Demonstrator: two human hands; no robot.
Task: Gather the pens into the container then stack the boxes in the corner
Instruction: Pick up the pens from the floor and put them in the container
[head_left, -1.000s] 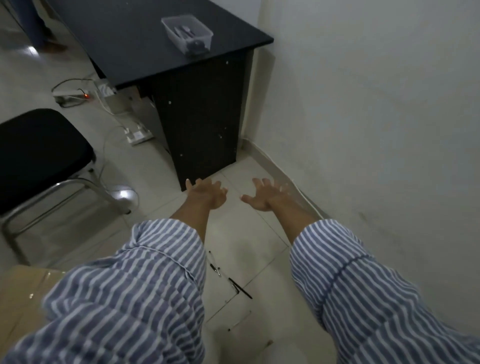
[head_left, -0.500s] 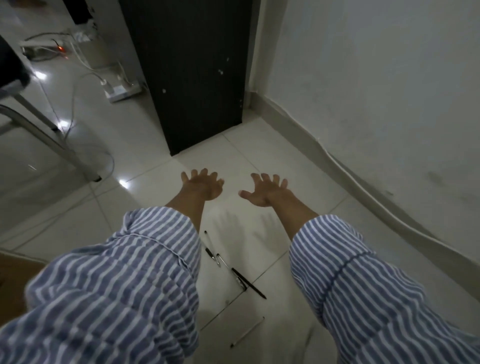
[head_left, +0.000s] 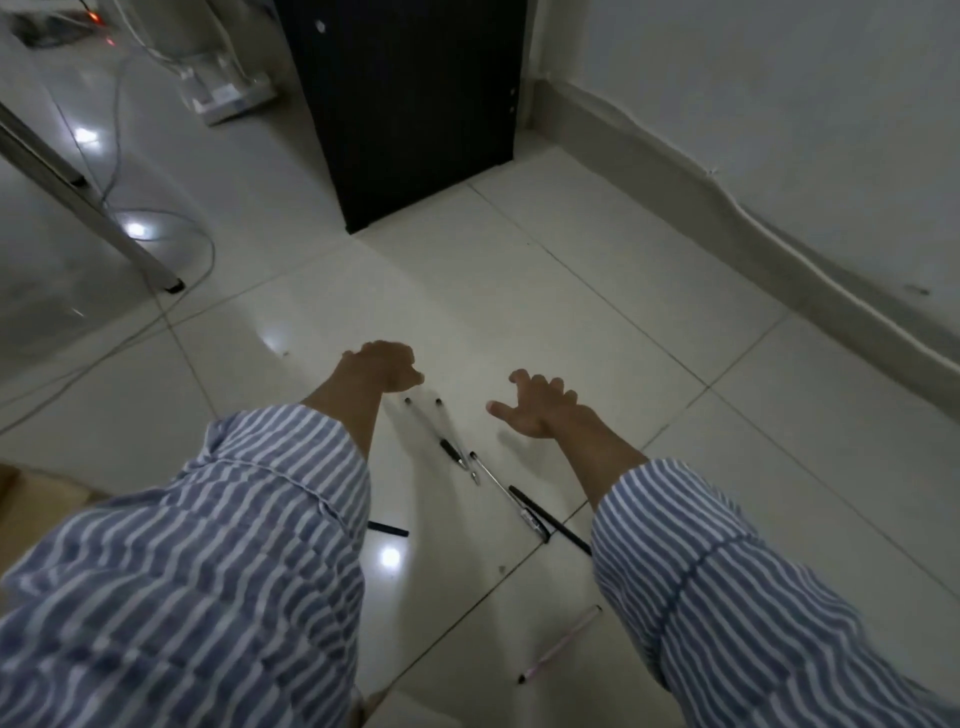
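Note:
Several pens lie scattered on the white tiled floor between my arms. Two clear pens (head_left: 441, 434) lie side by side just below my left hand (head_left: 382, 369), which hovers with fingers curled down and nothing in it. A black pen (head_left: 548, 519) and a clear one cross nearer to me. A short black pen (head_left: 388, 529) peeks out beside my left sleeve, and a pink pen (head_left: 561, 644) lies closest to me. My right hand (head_left: 537, 408) hangs with fingers spread, right of the clear pens. The container is out of view.
A black desk side panel (head_left: 410, 109) stands ahead against the wall and skirting (head_left: 727, 208). A chair leg (head_left: 93, 208), cables and a power strip (head_left: 228, 93) are at the left. A cardboard box edge (head_left: 31, 504) shows at the far left.
The view has dropped toward the floor and the desktop is gone from sight. Both hands have lowered toward the pens; my left fingers have curled, and more pens have come into view.

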